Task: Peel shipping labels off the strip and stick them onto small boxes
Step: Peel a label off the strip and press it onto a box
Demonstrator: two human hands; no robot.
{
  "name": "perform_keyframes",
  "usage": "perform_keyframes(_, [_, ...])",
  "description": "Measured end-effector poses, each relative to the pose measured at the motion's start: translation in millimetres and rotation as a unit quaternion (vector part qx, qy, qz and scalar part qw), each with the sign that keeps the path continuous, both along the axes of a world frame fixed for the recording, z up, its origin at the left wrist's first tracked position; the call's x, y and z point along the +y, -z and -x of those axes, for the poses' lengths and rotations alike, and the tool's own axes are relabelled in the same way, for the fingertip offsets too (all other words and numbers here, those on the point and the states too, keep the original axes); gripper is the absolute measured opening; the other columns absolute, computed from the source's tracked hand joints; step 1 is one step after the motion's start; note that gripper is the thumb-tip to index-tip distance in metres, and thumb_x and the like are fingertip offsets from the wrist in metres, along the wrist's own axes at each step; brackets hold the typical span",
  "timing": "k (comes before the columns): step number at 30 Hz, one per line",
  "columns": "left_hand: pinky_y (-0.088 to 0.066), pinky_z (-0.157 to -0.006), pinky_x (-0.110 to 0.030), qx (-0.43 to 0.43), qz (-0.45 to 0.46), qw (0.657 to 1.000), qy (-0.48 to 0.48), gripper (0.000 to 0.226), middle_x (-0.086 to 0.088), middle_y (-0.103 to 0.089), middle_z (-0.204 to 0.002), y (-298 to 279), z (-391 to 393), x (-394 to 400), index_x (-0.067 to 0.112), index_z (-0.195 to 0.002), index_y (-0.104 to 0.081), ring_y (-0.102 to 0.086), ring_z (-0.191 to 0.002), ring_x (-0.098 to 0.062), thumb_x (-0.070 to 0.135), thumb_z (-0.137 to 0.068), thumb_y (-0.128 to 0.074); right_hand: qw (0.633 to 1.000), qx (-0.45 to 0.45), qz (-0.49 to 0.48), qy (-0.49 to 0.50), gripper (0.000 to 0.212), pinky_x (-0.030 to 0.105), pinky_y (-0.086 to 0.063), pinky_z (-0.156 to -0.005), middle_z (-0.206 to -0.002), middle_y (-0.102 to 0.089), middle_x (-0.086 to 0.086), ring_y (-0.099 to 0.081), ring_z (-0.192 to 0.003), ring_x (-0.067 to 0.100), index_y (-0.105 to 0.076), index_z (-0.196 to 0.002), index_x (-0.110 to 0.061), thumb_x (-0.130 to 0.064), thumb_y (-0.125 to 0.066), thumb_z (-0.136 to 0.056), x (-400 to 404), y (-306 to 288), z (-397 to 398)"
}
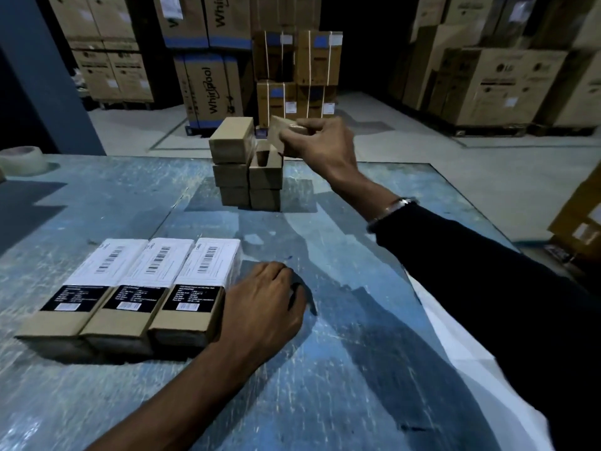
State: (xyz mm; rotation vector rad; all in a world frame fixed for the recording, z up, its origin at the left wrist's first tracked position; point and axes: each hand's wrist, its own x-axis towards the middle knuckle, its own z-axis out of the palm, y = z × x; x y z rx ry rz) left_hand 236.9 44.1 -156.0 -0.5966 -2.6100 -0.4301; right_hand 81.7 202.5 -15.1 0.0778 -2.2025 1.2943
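**Q:** Where are the boxes right now?

**A:** My right hand point(320, 143) holds one small plain cardboard box point(286, 131) in the air, above the far stack of plain boxes point(247, 170). My fingers point(294, 141) are curled around it and pinch it from the sides. The box is blurred, so I cannot tell if it carries a label.

**Q:** And the stack below it?

**A:** It stands near the far edge of the blue table point(341, 369), in two columns. The left column is topped by a closed box; the right column's top box shows an open end facing up.

**Q:** Are any boxes labelled?

**A:** Yes, three labelled boxes point(136, 294) lie side by side, touching, near me on the left. Each has a white barcode label across its top and a black printed panel toward my end.

**Q:** What is your left hand doing?

**A:** My left hand point(263, 307) rests on the table, just beside the rightmost labelled box, touching its side. Its fingers are curled down and close together, holding nothing I can see.

**Q:** Anything else around?

**A:** A roll of clear tape point(21, 159) sits at the table's far left corner. A metal bangle point(390, 209) circles my right wrist above a dark sleeve. Large appliance cartons point(208, 89) stand on the warehouse floor beyond.
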Motion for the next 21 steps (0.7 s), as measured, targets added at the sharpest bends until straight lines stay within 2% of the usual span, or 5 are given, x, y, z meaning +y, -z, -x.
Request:
perform_keyframes(3, [-0.055,-0.077,-0.033,-0.009,0.001,1.0,0.002,0.023,0.013,-0.068,-0.113,-0.4,0.2,-1.4,0.034,-0.104,-0.073,-0.063,-0.108,-0.012,0.042,-0.101,-0.052,0.998,-0.02,0.036,-0.038,0.041,0.028,-0.066,-0.078,-0.114,-0.079,-0.003,-0.075,-0.097,0.008,-0.08,-0.124,-0.02,-0.043,-0.082,-0.09,39.0,3.2,-53.1])
perform_keyframes(8, [-0.055,-0.088,-0.036,-0.031,-0.041,0.999,0.0,0.04,0.005,-0.053,-0.143,-2.8,-1.0,0.7,0.026,-0.137,-0.061,-0.06,-0.121,-0.019,0.044,-0.101,-0.062,0.97,-0.131,0.183,-0.093,0.019,0.05,-0.068,-0.078,-0.095,-0.073,0.009,-0.071,-0.089,0.028,-0.08,-0.088,-0.014,-0.032,-0.077,-0.091,101.5,19.0,-131.5])
perform_keyframes(14, [-0.048,-0.104,-0.028,-0.143,-0.268,0.948,0.099,0.086,0.015,-0.042,-0.157,-11.1,-11.4,2.7,0.044,-0.157,-0.029,-0.052,-0.134,-0.008,0.06,-0.087,-0.077,0.879,-0.314,0.329,-0.144,0.032,0.044,-0.066,-0.074,-0.102,-0.066,0.014,-0.07,-0.092,0.032,-0.073,-0.112,-0.015,-0.042,-0.064,-0.096,129.7,56.4,-169.0])
perform_keyframes(17, [-0.06,-0.082,-0.018,-0.191,-0.35,0.909,0.121,0.077,0.009,-0.059,-0.143,-13.2,-16.0,9.1,0.046,-0.153,-0.039,-0.066,-0.118,-0.002,0.05,-0.087,-0.08,0.848,-0.35,0.366,-0.154,0.038,0.038,-0.064,-0.06,-0.087,-0.065,0.008,-0.073,-0.081,0.026,-0.071,-0.11,-0.012,-0.046,-0.063,-0.094,128.6,67.8,-168.2])
perform_keyframes(21, [-0.066,-0.077,-0.034,-0.214,-0.457,0.857,0.106,0.049,0.008,-0.074,-0.117,-19.8,-24.7,16.4,0.038,-0.135,-0.06,-0.074,-0.1,-0.009,0.041,-0.091,-0.08,0.808,-0.429,0.357,-0.19,0.051,0.03,-0.061,-0.049,-0.099,-0.074,0.019,-0.075,-0.068,0.035,-0.069,-0.113,-0.001,-0.048,-0.054,-0.099,126.3,67.8,-170.6])
